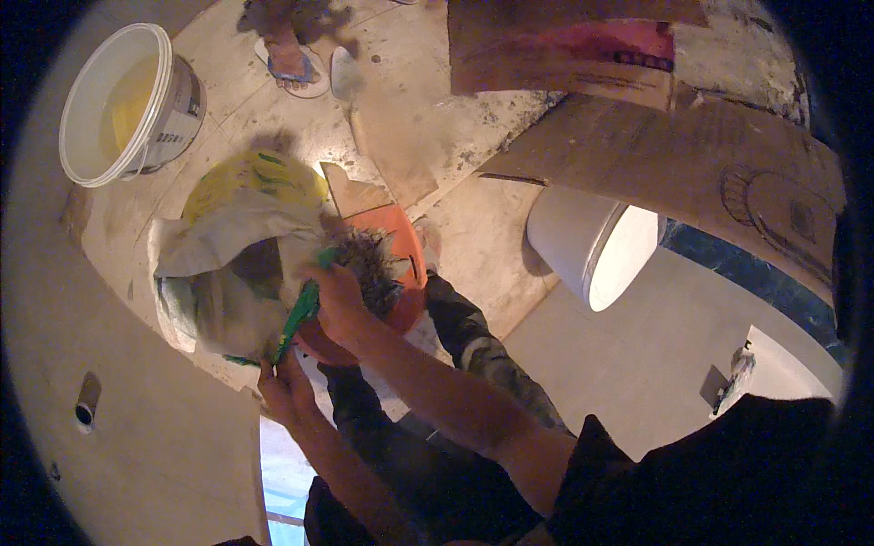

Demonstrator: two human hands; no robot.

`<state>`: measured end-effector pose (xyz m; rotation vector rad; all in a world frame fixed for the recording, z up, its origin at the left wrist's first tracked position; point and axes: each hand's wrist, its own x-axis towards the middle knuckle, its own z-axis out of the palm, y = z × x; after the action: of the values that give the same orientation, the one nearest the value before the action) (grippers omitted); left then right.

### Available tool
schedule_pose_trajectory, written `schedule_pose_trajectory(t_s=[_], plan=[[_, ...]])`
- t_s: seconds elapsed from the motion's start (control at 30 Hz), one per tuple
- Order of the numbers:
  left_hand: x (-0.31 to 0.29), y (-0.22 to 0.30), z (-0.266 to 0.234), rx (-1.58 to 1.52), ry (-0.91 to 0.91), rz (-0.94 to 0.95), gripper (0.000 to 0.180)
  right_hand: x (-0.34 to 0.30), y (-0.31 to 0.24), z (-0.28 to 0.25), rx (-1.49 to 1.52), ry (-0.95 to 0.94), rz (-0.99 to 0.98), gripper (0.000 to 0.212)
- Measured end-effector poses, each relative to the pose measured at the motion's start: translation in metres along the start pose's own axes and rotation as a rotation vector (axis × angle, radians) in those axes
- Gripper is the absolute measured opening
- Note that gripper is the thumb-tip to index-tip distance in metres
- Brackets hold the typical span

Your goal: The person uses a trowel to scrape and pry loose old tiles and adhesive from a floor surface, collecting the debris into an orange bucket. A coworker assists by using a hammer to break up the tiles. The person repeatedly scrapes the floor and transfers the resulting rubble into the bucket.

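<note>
A pale sack with yellow and green markings stands in front of me, its mouth gaping. My right hand is closed around a green strip at the sack's near right side; it looks like the sack's edge, though I cannot tell for certain. Lower down, my left hand pinches the bottom end of the same strip. Just right of the sack sits an orange tub, partly hidden by my right hand and forearm. Dark, bristly-looking material shows in the tub.
A large white bucket with yellow inside stands at the far left. On the right a white bucket lies tipped near cardboard sheets. Beyond the sack are another person's sandalled foot and a spoon-shaped tool. A pipe end protrudes at left.
</note>
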<state>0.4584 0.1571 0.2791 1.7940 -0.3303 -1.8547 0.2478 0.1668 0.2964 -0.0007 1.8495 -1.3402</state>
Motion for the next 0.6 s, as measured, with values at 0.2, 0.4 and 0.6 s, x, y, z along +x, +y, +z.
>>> schedule_pose_trajectory(t_s=[0.2, 0.4, 0.6], plan=[[0.013, -0.001, 0.056, -0.247, -0.131, 0.029, 0.046, 0.018, 0.028, -0.011, 1.137, -0.33, 0.468, 0.034], [0.021, -0.006, 0.056, 0.315, 0.074, 0.227, 0.047, 0.055, 0.045, -0.095, -0.041, -0.267, -0.025, 0.041], [-0.04, 0.064, 0.1, 0.554, 0.676, 0.709, 0.068, 0.03, -0.096, -0.039, -0.662, -0.039, -0.467, 0.054]])
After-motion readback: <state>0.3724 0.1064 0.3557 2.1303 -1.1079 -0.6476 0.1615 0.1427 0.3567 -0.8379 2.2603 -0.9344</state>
